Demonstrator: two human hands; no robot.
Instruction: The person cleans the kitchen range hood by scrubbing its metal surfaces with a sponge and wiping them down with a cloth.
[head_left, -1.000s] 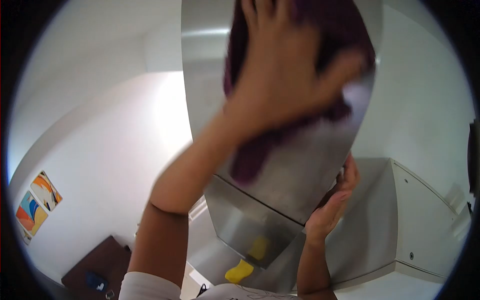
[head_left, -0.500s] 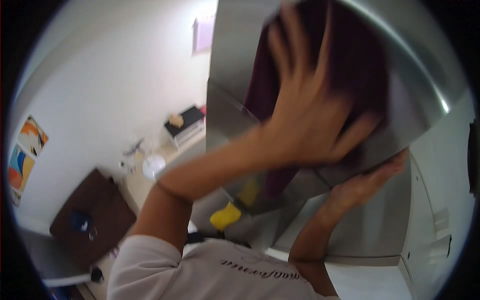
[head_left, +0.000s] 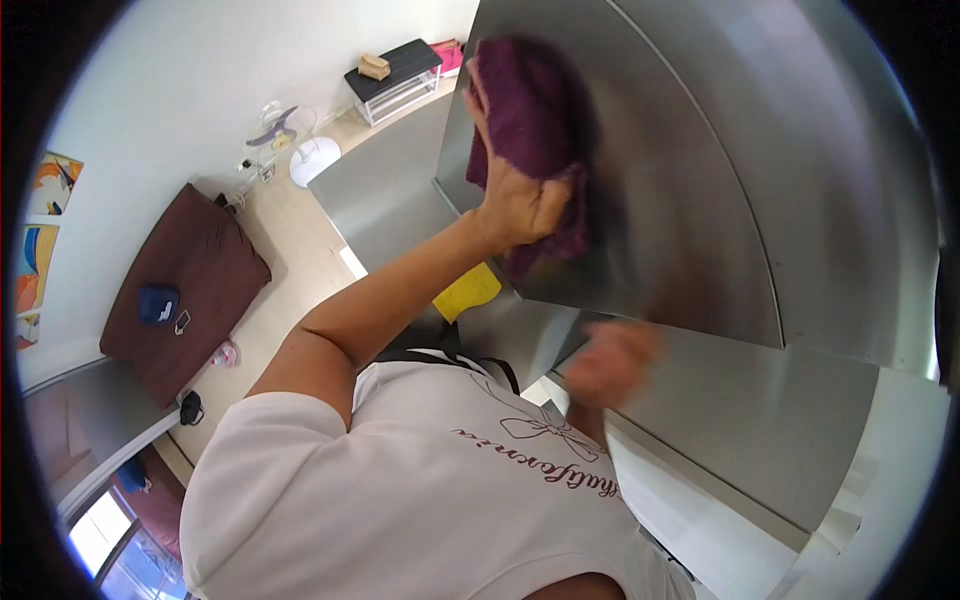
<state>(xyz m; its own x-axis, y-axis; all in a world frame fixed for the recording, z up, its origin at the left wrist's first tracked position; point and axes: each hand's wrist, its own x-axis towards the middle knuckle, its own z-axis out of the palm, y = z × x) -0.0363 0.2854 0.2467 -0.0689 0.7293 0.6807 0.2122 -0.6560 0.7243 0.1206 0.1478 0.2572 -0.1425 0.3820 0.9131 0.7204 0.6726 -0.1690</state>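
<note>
A crumpled purple cloth [head_left: 535, 110] lies against the upright brushed-metal surface [head_left: 670, 170], at the upper middle. My left hand [head_left: 510, 185] grips it, with the fingers partly hidden along its left edge and the thumb side at its lower part. Below and to the right, my right hand [head_left: 612, 362] is smeared by motion in front of my shirt, near the lower edge of the metal; its fingers cannot be made out. Just under my left forearm is a yellow cloth-like piece [head_left: 468, 291].
A brown padded seat [head_left: 190, 290] holds a dark blue item. Behind it stand a white fan [head_left: 315, 162] and a black-topped rack [head_left: 395, 78]. Pictures hang on the left wall. A white cabinet [head_left: 690, 500] is at the lower right.
The view has tilted down and turned. My left hand and the purple cloth have shifted to the metal's left side. My right hand has come away from its lower edge, toward my body.
</note>
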